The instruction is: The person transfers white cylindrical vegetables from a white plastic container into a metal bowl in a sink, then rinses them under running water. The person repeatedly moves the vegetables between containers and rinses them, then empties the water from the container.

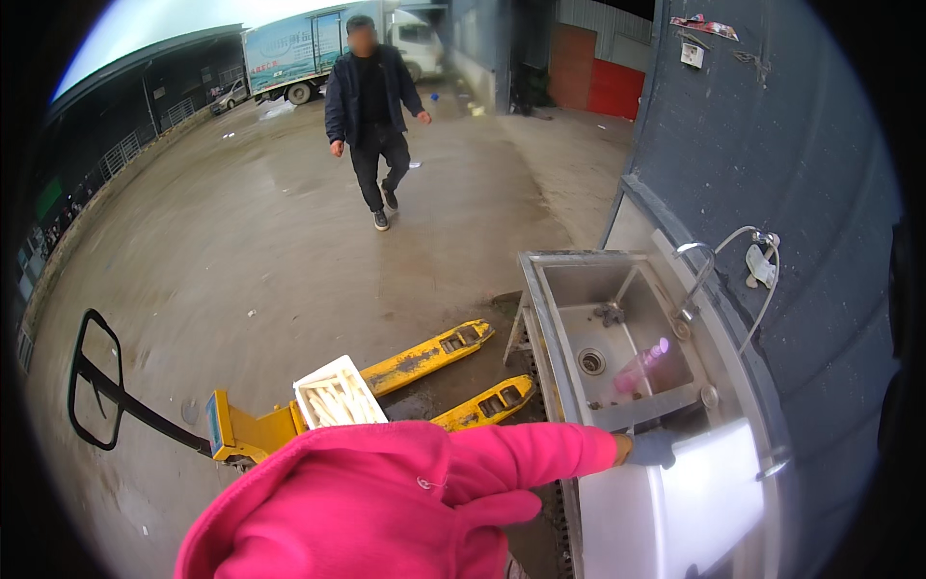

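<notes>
My left arm, in a bright pink sleeve, stretches across to the right over the steel sink's front edge. At its end my left hand (650,449), in a grey glove, has its fingers bent round the corner of a large white box (716,497). The box lies over the near part of the steel sink (558,333), and its surface is glaringly bright. Just beyond the hand, in the basin, is a blurred pink-purple object (641,367) whose kind I cannot make out. My right hand does not show; my pink top fills the lower middle.
A yellow pallet jack (253,432) stands left of the sink, carrying a white foam box (340,372) of long pale pieces. A tap (696,275) and hose (769,299) are by the grey wall. A person in dark clothes (371,101) walks on the concrete; behind is a truck (289,53).
</notes>
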The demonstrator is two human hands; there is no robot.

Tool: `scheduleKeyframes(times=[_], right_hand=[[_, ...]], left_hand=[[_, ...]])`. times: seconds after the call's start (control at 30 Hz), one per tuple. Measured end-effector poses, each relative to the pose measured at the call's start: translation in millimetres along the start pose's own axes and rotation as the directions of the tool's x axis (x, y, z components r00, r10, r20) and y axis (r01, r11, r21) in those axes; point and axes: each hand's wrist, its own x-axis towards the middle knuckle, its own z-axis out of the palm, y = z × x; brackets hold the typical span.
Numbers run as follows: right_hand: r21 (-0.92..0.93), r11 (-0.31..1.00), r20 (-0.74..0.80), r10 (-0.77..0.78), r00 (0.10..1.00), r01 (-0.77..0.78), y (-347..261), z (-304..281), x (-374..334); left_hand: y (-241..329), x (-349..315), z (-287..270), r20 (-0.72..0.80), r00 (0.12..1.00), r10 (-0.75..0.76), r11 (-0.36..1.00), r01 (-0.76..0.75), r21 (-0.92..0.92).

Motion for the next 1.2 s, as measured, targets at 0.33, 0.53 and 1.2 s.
scheduleKeyframes(times=[0.33, 0.53, 1.2], right_hand=[[0.271, 0.96, -0.008, 0.068, 0.998, -0.063, 43.2, -5.6, 29.1], [0.183, 0.982, -0.03, -0.046, 0.998, 0.051, 53.9, -7.3, 31.3], [0.14, 0.988, -0.118, -0.044, 0.992, 0.06, 37.8, 4.2, 23.2]], left_hand=[[4.9, -7.0, -9.8, 0.018, 0.999, 0.049, 0.999, -0.049, 0.015], [31.3, -16.6, -19.9, 0.061, 0.998, 0.018, 0.997, -0.013, -0.079], [37.0, -11.3, -23.3, 0.18, 0.979, -0.098, 0.994, 0.104, -0.02]])
